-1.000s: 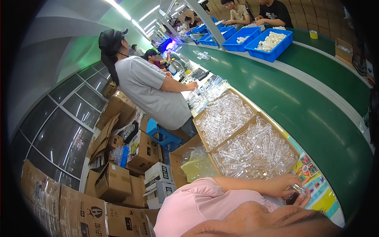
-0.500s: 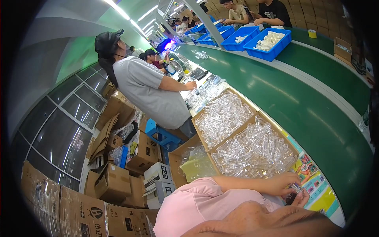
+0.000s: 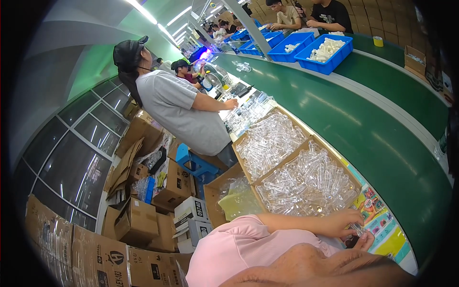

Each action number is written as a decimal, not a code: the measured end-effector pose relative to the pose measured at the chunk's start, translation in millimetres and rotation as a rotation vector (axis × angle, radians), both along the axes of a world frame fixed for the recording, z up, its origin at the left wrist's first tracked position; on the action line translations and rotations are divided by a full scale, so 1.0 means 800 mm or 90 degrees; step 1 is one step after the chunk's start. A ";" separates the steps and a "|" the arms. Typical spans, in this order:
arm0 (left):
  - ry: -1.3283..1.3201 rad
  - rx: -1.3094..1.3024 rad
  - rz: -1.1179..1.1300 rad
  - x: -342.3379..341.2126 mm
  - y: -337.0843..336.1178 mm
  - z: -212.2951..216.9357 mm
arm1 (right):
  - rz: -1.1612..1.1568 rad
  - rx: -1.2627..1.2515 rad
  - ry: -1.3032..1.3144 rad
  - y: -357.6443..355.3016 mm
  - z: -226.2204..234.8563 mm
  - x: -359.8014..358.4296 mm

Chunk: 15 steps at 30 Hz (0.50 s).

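Observation:
At the lower right, my left hand (image 3: 345, 223) reaches out from a pink sleeve, its fingers closed on a small clear plastic part (image 3: 357, 229). Just below it, the fingers of my right hand (image 3: 366, 241) pinch the same part from the other side. Most of the right hand and its forearm is hidden, and the part's exact shape is too small to make out. Beside my left forearm lies a cardboard tray (image 3: 256, 185) heaped with clear plastic pieces (image 3: 311, 184). Beneath the hands runs a colourful printed sheet (image 3: 389, 239) on the tabletop.
A second tray of clear pieces (image 3: 270, 143) adjoins the first. Along the table runs a green conveyor belt (image 3: 334, 112), with blue bins (image 3: 327, 64) of white parts beyond. A co-worker in grey (image 3: 177, 105) stands ahead. Cardboard boxes (image 3: 138, 222) and a blue stool (image 3: 193, 161) crowd the left.
My hands stay in almost the same place, with small finger shifts around the clear plastic part. The grey-shirted co-worker's head has moved slightly left.

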<state>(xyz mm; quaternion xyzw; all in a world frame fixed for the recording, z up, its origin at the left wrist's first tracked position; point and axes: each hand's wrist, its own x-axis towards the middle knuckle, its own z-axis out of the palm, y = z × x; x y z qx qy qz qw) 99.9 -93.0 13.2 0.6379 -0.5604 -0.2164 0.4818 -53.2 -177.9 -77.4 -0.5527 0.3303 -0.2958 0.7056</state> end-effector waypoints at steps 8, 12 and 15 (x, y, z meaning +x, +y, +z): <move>0.003 0.004 -0.007 0.003 0.003 -0.002 | -0.010 -0.107 -0.038 0.000 -0.001 0.003; 0.001 0.019 -0.007 0.002 0.002 -0.003 | -0.003 -0.039 -0.051 0.001 0.007 0.002; 0.005 0.020 -0.007 0.002 0.002 0.000 | -0.027 -0.017 -0.075 0.002 0.000 0.004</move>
